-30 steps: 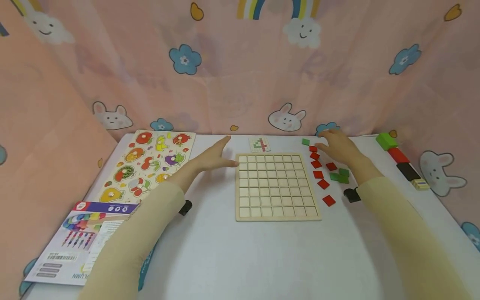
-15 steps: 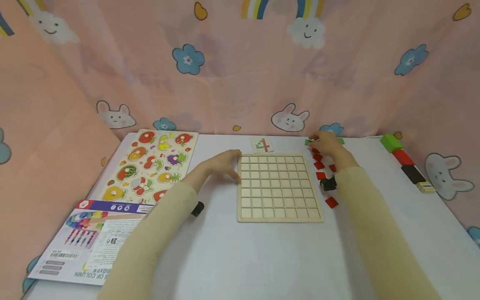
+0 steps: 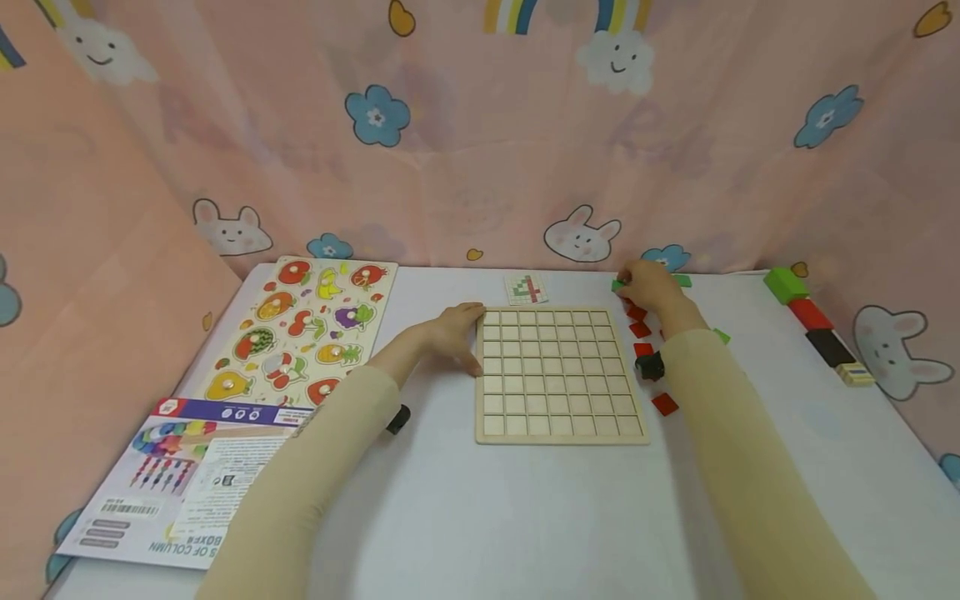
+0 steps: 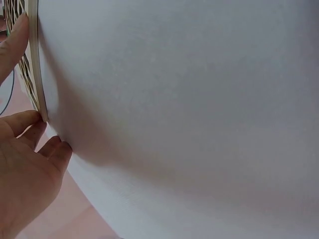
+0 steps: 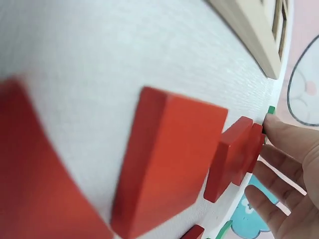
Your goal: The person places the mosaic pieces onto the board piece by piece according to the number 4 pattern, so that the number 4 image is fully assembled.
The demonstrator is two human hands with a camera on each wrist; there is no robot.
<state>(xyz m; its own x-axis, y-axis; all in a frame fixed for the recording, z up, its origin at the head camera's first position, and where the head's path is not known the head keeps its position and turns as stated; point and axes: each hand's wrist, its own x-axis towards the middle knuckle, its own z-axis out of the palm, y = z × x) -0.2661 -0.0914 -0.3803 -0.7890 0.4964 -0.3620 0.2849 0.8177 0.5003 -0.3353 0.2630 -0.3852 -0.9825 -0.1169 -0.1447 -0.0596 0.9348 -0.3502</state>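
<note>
A square wooden grid board (image 3: 562,440) lies flat in the middle of the table. My left hand (image 3: 452,336) touches its left side, with fingertips at the far corner and thumb farther down the edge. The left wrist view shows those fingers (image 4: 31,118) right at the board's corner (image 4: 44,117). Beyond the board's right side, my right hand (image 3: 651,287) reaches down over small tiles. Its fingertips are right at a green tile (image 3: 617,285), most of which is hidden behind the thumb (image 5: 284,134). I cannot tell whether it pinches the tile. Several red tiles (image 5: 172,164) lie nearer the camera.
A small pattern card (image 3: 527,289) lies behind the board. At left are a fruit puzzle board (image 3: 300,329) and a printed box (image 3: 142,500). More green tiles (image 3: 681,280) lie around the right forearm. A row of coloured blocks (image 3: 810,314) lines the right side.
My left hand has moved from above the board's left side down onto its edge. The right hand has moved left and down to the green tile. Little differs in the last half second.
</note>
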